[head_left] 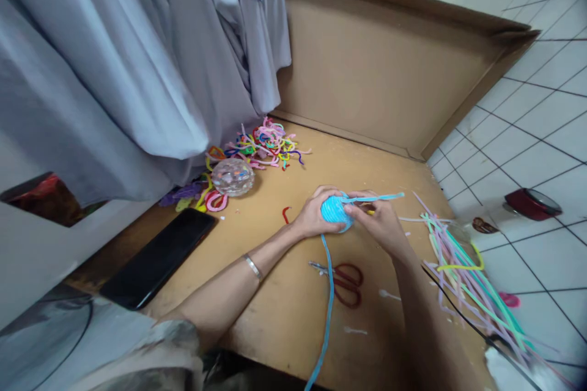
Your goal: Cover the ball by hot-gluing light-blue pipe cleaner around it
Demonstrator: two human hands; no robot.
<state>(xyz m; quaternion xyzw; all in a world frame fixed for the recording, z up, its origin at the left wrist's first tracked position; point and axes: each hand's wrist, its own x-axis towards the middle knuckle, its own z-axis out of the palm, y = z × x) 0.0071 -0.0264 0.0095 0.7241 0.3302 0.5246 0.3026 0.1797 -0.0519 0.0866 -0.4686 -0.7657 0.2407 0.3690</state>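
A rounded light-blue coil [334,212] of fuzzy pipe-cleaner-like cord is held above the table. My left hand [312,214] wraps around its left side, fingers over the top and thumb below. At its right edge, my right hand [378,220] is closed with the thumb pressed on the coil. One fairly straight blue end [385,197] sticks out to the right above the right hand's fingers. A long blue strand [329,299] hangs from the coil and runs over the table to the front edge. Something small and yellowish shows by the right fingers, too small to name.
Red-handled scissors [348,284] lie below the hands. To the right is a bundle of pastel pipe cleaners [468,281]. A black phone [160,256], a glass bowl [233,177] and a colourful pipe-cleaner pile [270,140] are at left. A cardboard panel [358,67] stands behind, beside a grey curtain [183,55].
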